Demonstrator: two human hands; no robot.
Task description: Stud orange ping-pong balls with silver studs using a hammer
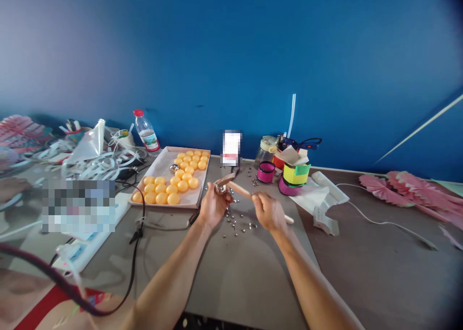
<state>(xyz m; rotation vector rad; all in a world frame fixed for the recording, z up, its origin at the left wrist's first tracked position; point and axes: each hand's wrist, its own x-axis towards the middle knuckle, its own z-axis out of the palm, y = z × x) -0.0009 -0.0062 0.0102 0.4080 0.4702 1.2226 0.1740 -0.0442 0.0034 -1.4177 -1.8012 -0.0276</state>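
Note:
In my left hand (213, 207), fingers curled up around it, is a silvery, bead-covered ball (221, 189). My right hand (269, 212) grips a pale wooden-handled tool (240, 190) that slants across to the ball; its brownish head lies just over the ball, and I cannot make out its exact kind. Small silver beads (235, 219) are scattered on the grey mat (249, 272) below and between my hands. To the left, a shallow white tray (188, 199) holds many orange balls (161, 189) and one silvery ball (174, 168).
Behind my hands a blurred phone (231, 146) leans at the wall. A magenta ring container (265, 171), a glass jar (266, 149) and a yellow-green container (296, 174) stand right. Cables, a power strip (97, 238), a water bottle (147, 134) and another person's hand (14, 190) are left.

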